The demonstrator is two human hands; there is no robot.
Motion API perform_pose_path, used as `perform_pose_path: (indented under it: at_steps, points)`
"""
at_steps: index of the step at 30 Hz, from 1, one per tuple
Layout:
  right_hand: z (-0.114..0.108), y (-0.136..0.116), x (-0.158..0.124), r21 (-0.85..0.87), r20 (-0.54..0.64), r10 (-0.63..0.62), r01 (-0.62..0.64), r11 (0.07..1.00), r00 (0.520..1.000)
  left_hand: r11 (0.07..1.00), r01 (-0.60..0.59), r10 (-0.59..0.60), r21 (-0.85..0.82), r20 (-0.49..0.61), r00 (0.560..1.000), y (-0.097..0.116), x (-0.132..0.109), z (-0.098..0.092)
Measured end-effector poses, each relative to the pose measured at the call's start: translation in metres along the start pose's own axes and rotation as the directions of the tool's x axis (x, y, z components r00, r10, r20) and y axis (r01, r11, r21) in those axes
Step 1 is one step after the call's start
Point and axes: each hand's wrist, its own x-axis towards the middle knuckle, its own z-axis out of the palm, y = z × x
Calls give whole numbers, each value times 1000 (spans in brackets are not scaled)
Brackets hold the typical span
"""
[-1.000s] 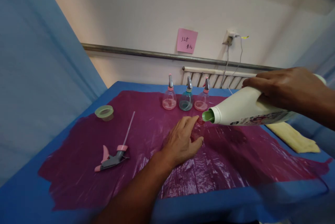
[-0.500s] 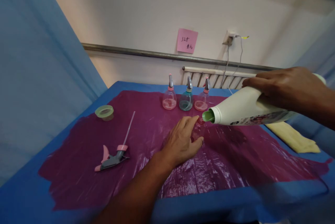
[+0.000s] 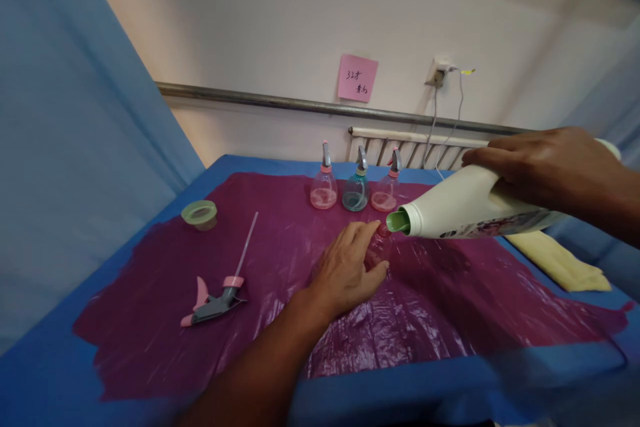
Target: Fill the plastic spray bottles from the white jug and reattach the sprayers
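My left hand (image 3: 353, 264) is wrapped round a clear spray bottle (image 3: 382, 252) whose open neck faces up; the hand hides much of it. My right hand (image 3: 555, 164) grips a large pale-green jug (image 3: 460, 204) by its handle. The jug lies tilted nearly level, its green spout at the small bottle's neck; I cannot make out a stream of liquid. To the left, a grey and pink trigger spray head (image 3: 216, 306) with a thin tube lies on the purple plastic sheet (image 3: 160, 280). The jug's cap is not in view for certain.
Two pink spray bottles (image 3: 323, 190) and a teal spray bottle (image 3: 355, 192) stand in a row at the back. A small green-rimmed tub (image 3: 200, 214) sits left. A yellow cloth (image 3: 563, 264) lies right, on the blue table cover (image 3: 400, 380). Blue curtains flank both sides.
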Motion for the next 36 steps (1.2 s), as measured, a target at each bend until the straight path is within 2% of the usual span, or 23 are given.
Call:
perform_pose_path:
  at_steps: [36]
  points:
    - [-3,0,2,-45,-24,-37,36,998,999,1000,8,-8,2,10,1000,0,0,0]
